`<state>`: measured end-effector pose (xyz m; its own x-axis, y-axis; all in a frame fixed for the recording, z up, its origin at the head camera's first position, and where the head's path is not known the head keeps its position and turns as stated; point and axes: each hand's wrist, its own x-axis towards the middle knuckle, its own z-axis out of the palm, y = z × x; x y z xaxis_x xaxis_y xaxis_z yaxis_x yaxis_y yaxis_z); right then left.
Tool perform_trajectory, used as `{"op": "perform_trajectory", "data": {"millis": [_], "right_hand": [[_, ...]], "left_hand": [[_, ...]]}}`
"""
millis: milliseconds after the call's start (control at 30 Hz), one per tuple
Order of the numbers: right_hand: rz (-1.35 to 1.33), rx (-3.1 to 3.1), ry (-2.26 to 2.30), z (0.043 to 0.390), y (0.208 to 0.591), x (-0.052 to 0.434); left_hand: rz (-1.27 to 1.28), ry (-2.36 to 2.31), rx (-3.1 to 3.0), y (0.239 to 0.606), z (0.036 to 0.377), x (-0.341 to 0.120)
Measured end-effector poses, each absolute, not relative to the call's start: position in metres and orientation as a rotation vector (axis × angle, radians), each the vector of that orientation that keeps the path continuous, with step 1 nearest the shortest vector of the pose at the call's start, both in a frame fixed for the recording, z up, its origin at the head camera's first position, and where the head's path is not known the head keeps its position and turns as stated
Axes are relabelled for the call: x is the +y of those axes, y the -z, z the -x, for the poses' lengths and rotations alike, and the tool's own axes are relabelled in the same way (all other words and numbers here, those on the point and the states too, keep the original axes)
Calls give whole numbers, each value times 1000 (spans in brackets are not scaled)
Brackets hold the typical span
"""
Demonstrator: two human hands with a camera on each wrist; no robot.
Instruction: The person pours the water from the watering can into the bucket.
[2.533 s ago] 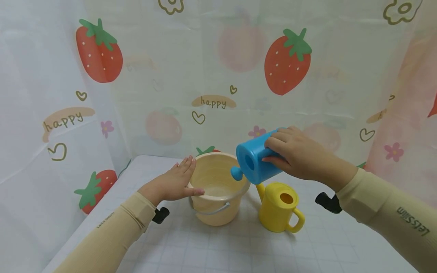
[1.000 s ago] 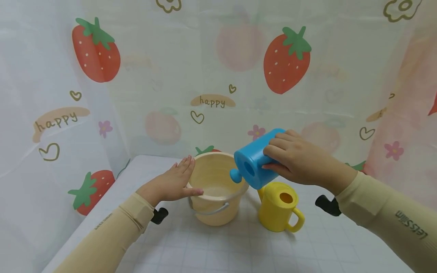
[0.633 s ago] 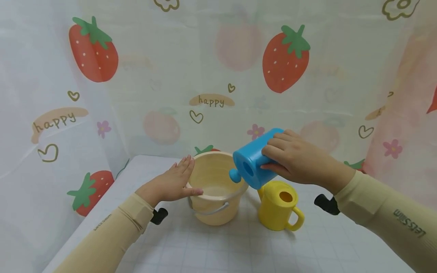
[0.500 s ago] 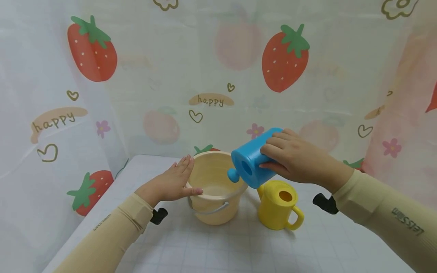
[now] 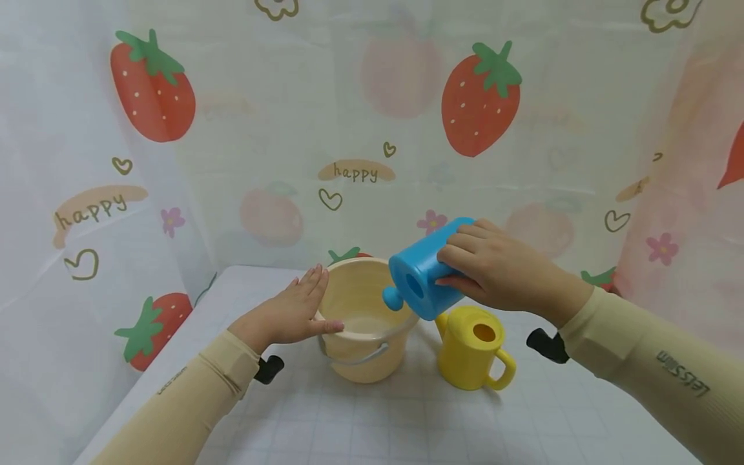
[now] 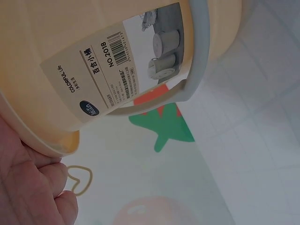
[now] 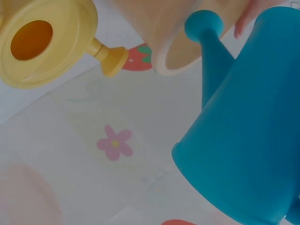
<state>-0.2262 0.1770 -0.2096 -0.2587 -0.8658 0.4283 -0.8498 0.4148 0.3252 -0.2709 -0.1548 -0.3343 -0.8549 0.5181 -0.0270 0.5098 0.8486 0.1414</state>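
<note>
In the head view my right hand point(image 5: 500, 268) grips a blue watering can point(image 5: 430, 261), held tipped with its opening and spout rose facing down and left over the bucket's right rim. The cream bucket point(image 5: 366, 372) stands upright on the table. My left hand point(image 5: 285, 314) rests on its left rim, fingers straight and thumb laid across the near edge. No water shows coming from the spout. In the left wrist view the bucket wall bears a printed label point(image 6: 108, 70). The right wrist view shows the blue can's body point(image 7: 248, 131) close up; the gripping fingers are hidden there.
A yellow watering can point(image 5: 465, 365) stands upright on the white table point(image 5: 372, 433), just right of the bucket and below the raised blue one. The bucket's grey handle point(image 5: 360, 357) hangs down in front. A strawberry-printed curtain point(image 5: 349, 97) closes off the back and sides.
The blue watering can has tipped further down and shifted slightly left in my right hand. My left hand has stayed on the bucket rim. The whole head view has drifted a little.
</note>
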Motion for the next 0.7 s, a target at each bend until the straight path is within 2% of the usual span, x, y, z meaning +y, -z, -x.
{"op": "perform_trajectory", "data": {"millis": [700], "right_hand": [[-1464,-2101,59,220,207,179]], "left_hand": [[-831,-205,2958,332,268,-153]]}}
